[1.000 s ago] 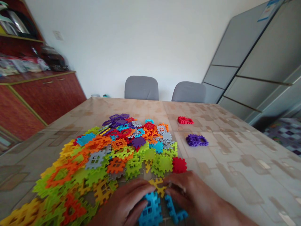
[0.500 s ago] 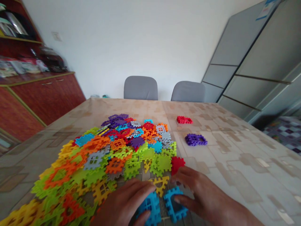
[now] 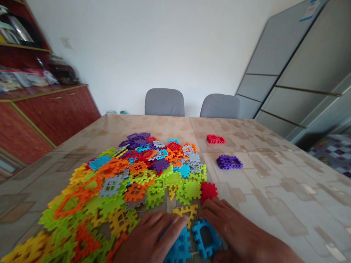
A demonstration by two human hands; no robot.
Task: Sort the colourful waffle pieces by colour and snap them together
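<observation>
My left hand [image 3: 153,235] rests over a blue square interlocking plastic piece [image 3: 179,250] near the table's front edge. Its fingers curl across the top of this piece, and the thumb is hidden. Just to the right, my right hand [image 3: 233,228] holds the right side of a blue frame piece [image 3: 196,233] with an arched opening, fingers at its upper edge and thumb near its lower corner. A narrow gap separates the two blue pieces. A yellow piece [image 3: 189,210] lies right behind them. Beyond my right fingertips is a red square piece [image 3: 208,190].
A large pile of mixed interlocking pieces [image 3: 137,191] spreads over the table's left and middle. A red stack [image 3: 215,139] and a purple stack [image 3: 229,162] stand farther right on the patterned tablecloth [image 3: 274,190]. Two grey chairs [image 3: 164,102] stand at the far side.
My right hand has shifted slightly, its thumb moving from inside the blue frame's opening to its lower right. My left hand has moved a little right, covering more of its blue piece.
</observation>
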